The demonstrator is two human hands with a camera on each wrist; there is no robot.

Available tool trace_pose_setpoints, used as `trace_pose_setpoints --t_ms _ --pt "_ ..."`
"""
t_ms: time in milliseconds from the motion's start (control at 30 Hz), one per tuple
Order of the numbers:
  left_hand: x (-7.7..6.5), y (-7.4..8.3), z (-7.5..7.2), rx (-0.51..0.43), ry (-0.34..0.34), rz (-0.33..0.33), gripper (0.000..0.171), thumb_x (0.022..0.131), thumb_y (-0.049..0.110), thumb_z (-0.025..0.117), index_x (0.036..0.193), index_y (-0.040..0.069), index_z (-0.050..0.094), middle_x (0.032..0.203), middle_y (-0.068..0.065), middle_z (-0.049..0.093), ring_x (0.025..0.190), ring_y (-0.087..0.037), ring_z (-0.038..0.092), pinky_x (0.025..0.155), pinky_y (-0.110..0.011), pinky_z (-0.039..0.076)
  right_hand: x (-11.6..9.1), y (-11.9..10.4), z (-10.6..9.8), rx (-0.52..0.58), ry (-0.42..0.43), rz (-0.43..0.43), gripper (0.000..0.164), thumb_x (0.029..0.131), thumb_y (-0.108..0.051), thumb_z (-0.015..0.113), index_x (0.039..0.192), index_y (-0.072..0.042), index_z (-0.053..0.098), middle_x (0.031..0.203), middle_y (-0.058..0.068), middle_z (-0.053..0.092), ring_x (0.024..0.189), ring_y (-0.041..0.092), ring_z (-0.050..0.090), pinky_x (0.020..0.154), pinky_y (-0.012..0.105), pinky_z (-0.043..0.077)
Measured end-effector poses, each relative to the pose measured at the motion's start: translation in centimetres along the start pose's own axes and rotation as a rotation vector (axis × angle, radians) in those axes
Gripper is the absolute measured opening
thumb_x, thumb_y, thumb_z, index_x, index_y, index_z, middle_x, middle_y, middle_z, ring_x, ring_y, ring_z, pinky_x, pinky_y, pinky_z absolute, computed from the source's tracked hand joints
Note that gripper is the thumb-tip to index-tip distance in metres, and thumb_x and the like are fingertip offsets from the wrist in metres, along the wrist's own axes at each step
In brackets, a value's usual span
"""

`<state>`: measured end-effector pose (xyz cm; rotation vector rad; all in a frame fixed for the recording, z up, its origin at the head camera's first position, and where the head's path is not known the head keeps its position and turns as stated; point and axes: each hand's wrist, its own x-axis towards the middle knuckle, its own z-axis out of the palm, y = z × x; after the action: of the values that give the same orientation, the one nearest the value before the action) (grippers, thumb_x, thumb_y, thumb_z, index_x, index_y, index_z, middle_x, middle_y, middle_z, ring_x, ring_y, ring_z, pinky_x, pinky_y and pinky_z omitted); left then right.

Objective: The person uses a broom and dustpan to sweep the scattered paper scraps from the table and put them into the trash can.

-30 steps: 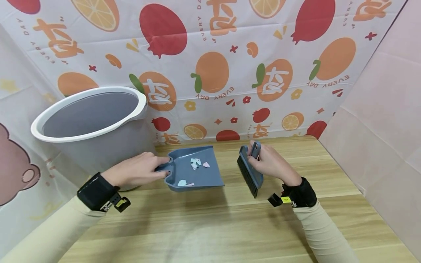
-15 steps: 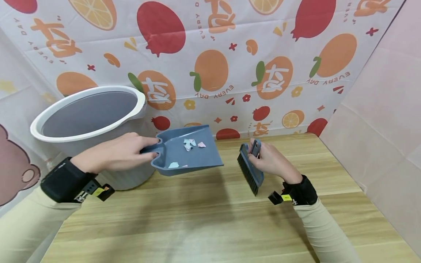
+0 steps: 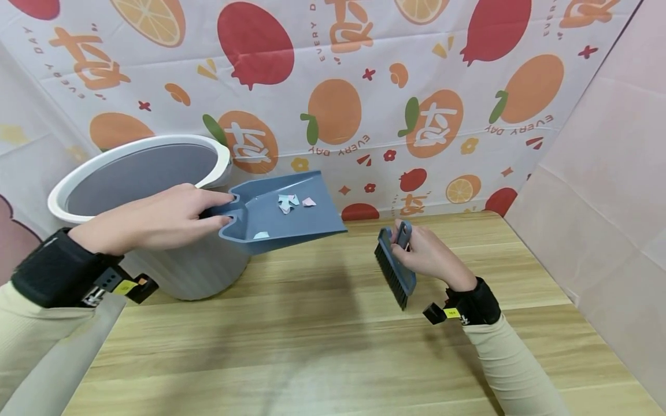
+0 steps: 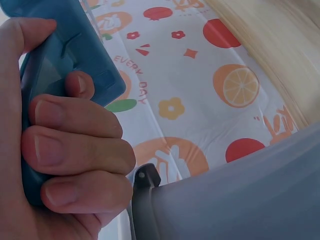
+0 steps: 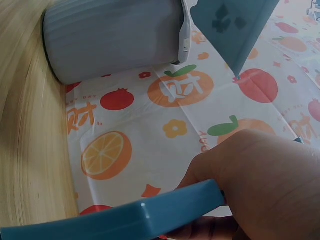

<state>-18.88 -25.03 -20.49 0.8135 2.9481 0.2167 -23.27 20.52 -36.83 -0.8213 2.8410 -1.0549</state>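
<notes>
My left hand (image 3: 161, 219) grips the handle of a blue dustpan (image 3: 302, 222), holding it in the air beside the bin. On the pan lie several torn scraps of paper (image 3: 288, 202), pale blue and pink. In the left wrist view the fingers (image 4: 85, 150) curl round the dustpan handle (image 4: 32, 170). A grey bin (image 3: 192, 271) with a white rim stands behind the left hand, which hides part of the rim. Over the table at right, my right hand (image 3: 429, 254) holds a blue hand brush (image 3: 398, 266) by its handle, dark bristles facing left and down.
The wooden table (image 3: 291, 341) extends below both hands. A fruit-printed cloth (image 3: 333, 115) hangs behind it, and a pale pink wall covering (image 3: 598, 173) borders the right side.
The left hand has lifted the dustpan off the table area and moved it up and left toward the bin, scraps still on it. The right hand and brush have stayed almost in place.
</notes>
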Motion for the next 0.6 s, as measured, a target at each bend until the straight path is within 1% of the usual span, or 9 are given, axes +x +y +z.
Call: trace_pose_setpoints --t_ms 167,267,367,533,600 --pt "0.0 -0.4 -0.7 0.007 0.005 -0.022 0.009 0.112 0.027 0.06 0.109 0.025 0.069 0.073 0.008 0.043 0.062 -0.006 0.038 0.069 -0.028 0.036 0.0 0.0 0.1 -0.002 0.001 -0.001 0.006 0.106 -0.006 0.062 0.107 -0.011 0.058 0.074 -0.001 0.047 0.061 0.008 0.04 0.062 0.027 0.034" --pt "0.0 -1.0 -1.3 0.017 0.023 -0.048 0.01 0.112 0.026 0.06 0.104 0.025 0.067 0.074 0.007 0.044 0.064 -0.008 0.041 0.071 -0.028 0.036 0.0 0.0 0.1 -0.005 0.001 0.001 0.006 0.107 -0.007 0.061 0.106 -0.012 0.058 0.074 -0.001 0.046 0.062 0.009 0.039 0.063 0.027 0.034" --pt "-0.1 -1.7 -1.9 0.015 0.043 -0.075 0.012 0.112 0.025 0.058 0.104 0.024 0.067 0.076 0.006 0.046 0.067 -0.009 0.044 0.073 -0.029 0.036 0.0 0.0 0.0 -0.007 0.008 0.009 0.005 0.107 -0.007 0.062 0.105 -0.011 0.059 0.074 -0.002 0.047 0.062 0.009 0.041 0.063 0.027 0.035" --pt "-0.6 -3.2 -2.8 0.021 0.091 -0.095 0.02 0.112 0.021 0.052 0.115 0.022 0.071 0.082 0.006 0.052 0.079 -0.007 0.049 0.078 -0.029 0.036 0.0 0.0 -0.1 -0.008 0.004 0.014 0.004 0.106 -0.007 0.063 0.107 -0.008 0.059 0.074 -0.001 0.047 0.062 0.01 0.043 0.063 0.027 0.037" --pt "-0.9 -4.0 -3.2 0.03 0.123 -0.095 0.026 0.112 0.019 0.05 0.122 0.021 0.074 0.088 0.006 0.059 0.083 -0.007 0.052 0.08 -0.027 0.035 0.0 0.0 0.0 -0.006 -0.002 0.011 0.004 0.106 -0.008 0.063 0.108 -0.007 0.059 0.074 -0.001 0.047 0.063 0.01 0.044 0.063 0.027 0.037"
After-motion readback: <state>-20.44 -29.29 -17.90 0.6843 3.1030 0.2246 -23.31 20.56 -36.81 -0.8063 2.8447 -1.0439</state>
